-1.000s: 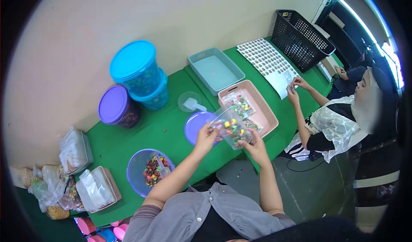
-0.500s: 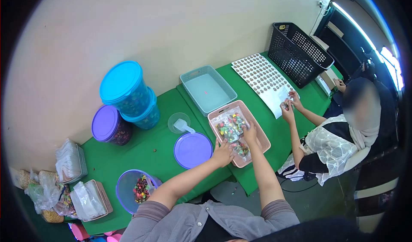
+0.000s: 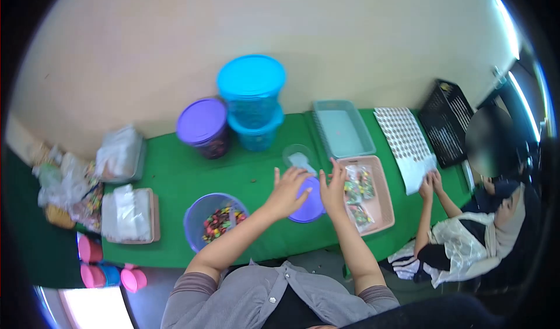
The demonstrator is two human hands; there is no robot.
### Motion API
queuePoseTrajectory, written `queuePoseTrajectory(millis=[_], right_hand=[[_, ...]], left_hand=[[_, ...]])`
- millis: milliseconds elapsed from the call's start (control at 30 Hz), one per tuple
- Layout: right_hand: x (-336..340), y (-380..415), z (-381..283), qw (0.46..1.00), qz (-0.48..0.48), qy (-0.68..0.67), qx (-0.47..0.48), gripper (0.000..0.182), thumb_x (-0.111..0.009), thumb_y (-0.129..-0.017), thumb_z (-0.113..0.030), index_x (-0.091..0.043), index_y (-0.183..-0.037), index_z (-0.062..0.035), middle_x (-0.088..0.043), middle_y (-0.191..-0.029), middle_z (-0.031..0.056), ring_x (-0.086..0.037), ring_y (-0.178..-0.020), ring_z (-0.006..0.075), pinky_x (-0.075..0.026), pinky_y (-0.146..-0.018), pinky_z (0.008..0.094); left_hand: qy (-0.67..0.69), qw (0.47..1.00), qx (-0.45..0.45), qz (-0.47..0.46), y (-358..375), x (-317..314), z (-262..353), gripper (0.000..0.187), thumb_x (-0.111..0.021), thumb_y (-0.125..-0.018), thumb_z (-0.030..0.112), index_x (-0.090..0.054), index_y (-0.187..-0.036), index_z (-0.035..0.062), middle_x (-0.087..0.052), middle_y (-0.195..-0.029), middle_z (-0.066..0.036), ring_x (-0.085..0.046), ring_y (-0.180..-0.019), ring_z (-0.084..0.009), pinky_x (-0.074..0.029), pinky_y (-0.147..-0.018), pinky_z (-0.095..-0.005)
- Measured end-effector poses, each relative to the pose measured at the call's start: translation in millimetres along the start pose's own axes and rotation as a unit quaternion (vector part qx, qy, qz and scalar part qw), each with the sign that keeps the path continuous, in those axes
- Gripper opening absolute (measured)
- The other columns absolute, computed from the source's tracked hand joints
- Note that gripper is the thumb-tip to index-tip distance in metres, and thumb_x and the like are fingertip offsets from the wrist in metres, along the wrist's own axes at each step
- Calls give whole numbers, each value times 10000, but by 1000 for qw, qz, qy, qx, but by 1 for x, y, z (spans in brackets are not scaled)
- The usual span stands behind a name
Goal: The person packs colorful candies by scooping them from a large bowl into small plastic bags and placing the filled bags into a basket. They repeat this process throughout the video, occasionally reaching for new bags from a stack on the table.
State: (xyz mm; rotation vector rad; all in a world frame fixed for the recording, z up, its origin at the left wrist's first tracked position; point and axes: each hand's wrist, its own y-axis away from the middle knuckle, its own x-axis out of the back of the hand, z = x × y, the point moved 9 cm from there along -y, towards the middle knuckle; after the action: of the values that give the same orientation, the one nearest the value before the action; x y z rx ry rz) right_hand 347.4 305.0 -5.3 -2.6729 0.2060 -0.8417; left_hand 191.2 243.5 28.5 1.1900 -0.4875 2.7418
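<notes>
Both hands hover over the table, fingers spread, with nothing in them. My left hand (image 3: 287,194) is over the left part of a round purple lid (image 3: 310,206). Over the lid's right side is my right hand (image 3: 333,190), close to the left rim of a pink basket (image 3: 384,212). Clear packets of colourful candies (image 3: 365,183) lie inside that basket. Behind the hands, a whitish scoop (image 3: 300,160) rests at a clear round lid. To the left stands an uncovered purple tub (image 3: 194,218) with loose colourful candies (image 3: 220,225) and a scoop-like clear piece in it.
Stacked blue-lidded tubs (image 3: 252,78) and a purple-lidded tub (image 3: 202,122) stand by the wall. Baskets of plastic bags (image 3: 125,215) are at left. A light-blue tray (image 3: 344,134), sticker sheet (image 3: 402,136) and black crate (image 3: 446,122) line the right, where a co-worker (image 3: 466,241) sits.
My hands have let go of the packets in the pink basket and moved left, out of it. The view has swung left. The co-worker's hands are now at the sticker sheet's near edge.
</notes>
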Motion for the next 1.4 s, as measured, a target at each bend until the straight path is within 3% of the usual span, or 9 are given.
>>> queuePoseTrajectory(millis=[67, 267, 467, 733, 767, 900, 1267, 1367, 1400], right_hand=[[-44, 15, -81, 993, -56, -35, 97, 510, -588, -923, -157, -403, -1390, -66, -420, -1248, 172, -524, -971, 256, -469, -839, 353], [-188, 89, -242, 945, -230, -132, 191, 545, -609, -906, -118, -389, -1403, -75, -410, -1270, 158, -513, -982, 251, -461, -827, 346], [-320, 189, -363, 870, -383, -150, 271, 525, -607, -900, -175, -401, -1365, -41, -425, -1252, 227, -460, -1161, 400, -396, -997, 454], [-520, 294, -336, 864, -485, -37, 130, 584, -679, -845, -338, -505, -1269, 24, -556, -1120, 212, -569, -1038, 369, -460, -932, 435], [-539, 297, -322, 887, -439, -34, 138, 510, -736, -798, -350, -582, -1106, 27, -600, -1020, 171, -602, -911, 309, -495, -823, 406], [-532, 289, -333, 888, -449, -73, 71, 357, -792, -755, -284, -564, -800, -13, -608, -771, 71, -544, -674, 181, -455, -616, 332], [-515, 279, -338, 824, -496, -264, -74, 154, -696, -862, -132, -580, -875, -31, -623, -743, 15, -574, -690, 98, -459, -636, 261], [-459, 262, -383, 764, -539, -350, -58, 131, -672, -896, -122, -576, -914, -36, -636, -794, 10, -586, -740, 85, -457, -673, 235], [-439, 257, -396, 741, -554, -378, -26, 135, -669, -906, -131, -575, -931, -38, -641, -822, 10, -587, -762, 80, -454, -692, 226]], left_hand=[[-39, 995, 55, 74, 42, 71, -35, 447, -554, -927, 296, -481, -1351, 177, -437, -1407, -113, -314, -1376, -362, -74, -1104, -685], [-171, 904, 286, 268, 240, 238, -158, 446, -568, -909, 274, -488, -1340, 189, -445, -1392, -102, -313, -1372, -358, -100, -1088, -693], [-249, 785, 439, 359, 424, 307, -253, 449, -609, -878, 265, -500, -1301, 159, -418, -1399, -136, -294, -1363, -397, -128, -1065, -711], [-221, 767, 494, 345, 502, 314, -324, 450, -587, -904, 346, -514, -1301, 147, -390, -1449, -149, -297, -1357, -431, -136, -1059, -711], [-208, 772, 502, 328, 503, 309, -330, 443, -560, -919, 345, -512, -1312, 148, -396, -1450, -142, -288, -1363, -431, -128, -1063, -714], [-190, 778, 512, 311, 503, 299, -332, 410, -479, -959, 308, -509, -1340, 159, -414, -1445, -126, -285, -1370, -431, -98, -1072, -713], [-209, 771, 457, 391, 484, 336, -297, 459, -510, -956, 261, -435, -1398, 161, -364, -1458, -160, -282, -1377, -413, -106, -1105, -661], [-34, 786, 296, 542, 465, 365, -268, 611, -607, -927, 213, -316, -1461, 158, -301, -1470, -223, -283, -1390, -363, -196, -1135, -552], [196, 759, 245, 570, 455, 363, -278, 708, -657, -895, 161, -260, -1481, 149, -362, -1421, -240, -353, -1351, -331, -276, -1108, -492]])
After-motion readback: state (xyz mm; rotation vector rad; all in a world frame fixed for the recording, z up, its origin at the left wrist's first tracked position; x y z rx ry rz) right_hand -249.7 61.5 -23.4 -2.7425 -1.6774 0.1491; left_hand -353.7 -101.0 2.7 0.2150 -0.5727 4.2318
